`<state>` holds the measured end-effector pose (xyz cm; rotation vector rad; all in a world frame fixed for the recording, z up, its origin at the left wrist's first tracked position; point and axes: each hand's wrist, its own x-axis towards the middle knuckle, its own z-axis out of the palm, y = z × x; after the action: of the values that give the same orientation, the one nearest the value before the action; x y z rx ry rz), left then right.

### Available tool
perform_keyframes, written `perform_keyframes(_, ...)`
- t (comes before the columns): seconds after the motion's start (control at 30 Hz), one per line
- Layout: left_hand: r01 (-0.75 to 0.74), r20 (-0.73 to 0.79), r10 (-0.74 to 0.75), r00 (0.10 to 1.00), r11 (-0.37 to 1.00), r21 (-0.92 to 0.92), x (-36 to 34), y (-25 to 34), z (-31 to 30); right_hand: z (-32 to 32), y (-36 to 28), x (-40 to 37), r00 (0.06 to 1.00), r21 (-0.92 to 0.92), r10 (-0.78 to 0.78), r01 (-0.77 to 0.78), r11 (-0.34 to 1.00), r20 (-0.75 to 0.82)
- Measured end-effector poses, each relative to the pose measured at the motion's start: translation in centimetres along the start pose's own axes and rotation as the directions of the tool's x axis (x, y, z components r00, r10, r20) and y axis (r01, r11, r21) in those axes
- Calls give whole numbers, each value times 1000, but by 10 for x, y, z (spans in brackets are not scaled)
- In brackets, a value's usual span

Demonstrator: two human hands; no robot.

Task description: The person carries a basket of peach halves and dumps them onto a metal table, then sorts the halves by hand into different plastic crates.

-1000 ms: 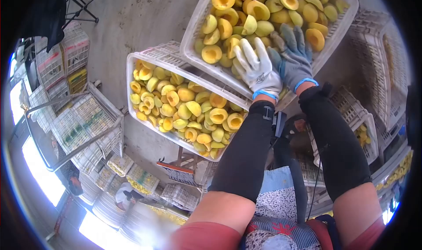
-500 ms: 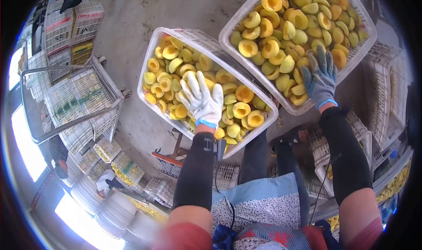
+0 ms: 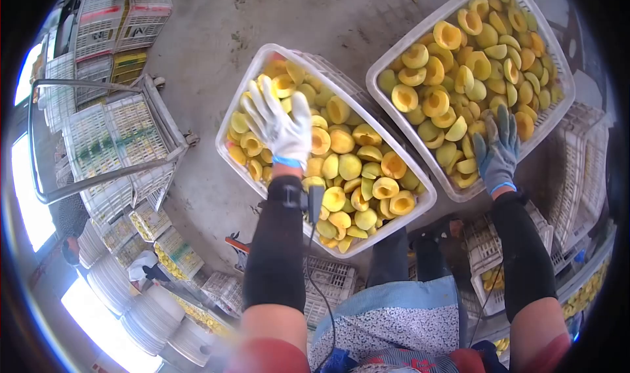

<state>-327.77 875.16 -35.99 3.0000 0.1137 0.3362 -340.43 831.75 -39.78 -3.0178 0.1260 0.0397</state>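
Note:
Two white plastic crates heaped with halved, pitted yellow fruit, peach or apricot by their look, stand before me. In a white glove, my left hand (image 3: pixel 281 125) lies with fingers spread on the fruit halves (image 3: pixel 349 167) of the nearer crate (image 3: pixel 401 223), towards its left end. My right hand (image 3: pixel 498 151), in a grey-blue glove, rests with fingers apart on the fruit halves (image 3: pixel 478 63) at the near corner of the farther crate (image 3: pixel 467 193). Neither hand grips a piece. The fruit under both palms is hidden.
A metal-framed cart (image 3: pixel 105 181) with white crates stands left, near stacked crates (image 3: pixel 125 20). More crates (image 3: pixel 572 169) stand at right. Round white stacks (image 3: pixel 147 320) and a person (image 3: pixel 146 268) are at lower left. Concrete floor (image 3: pixel 216 19) lies beyond the crates.
My left hand has moved over the fruit towards the far left end of the nearer crate. Both crates sit further right and the view has shifted; my right hand stays on the farther crate's fruit.

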Motion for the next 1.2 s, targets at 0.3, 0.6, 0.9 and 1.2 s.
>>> perform_keyframes(0.3, 69, 375, -198, 906, 941, 331, 39, -18, 53, -8, -3, 5, 998, 67, 46, -48, 997, 32)
perform_keyframes(0.6, -377, -27, 399, 916, 840, -391, -95, 190, -68, 1, 7, -24, 920, 491, 227, -44, 870, -319)
perform_keyframes(0.9, 205, 242, 927, 285, 187, -961, -380, 419, -105, -40, 166, -368, 495, 501, 764, -577, 645, -415)
perform_keyframes(1.2, 295, 726, 632, 271, 663, -688, -520, 601, 72, 29, 382, -503, -44, 197, 999, -979, -48, 25)
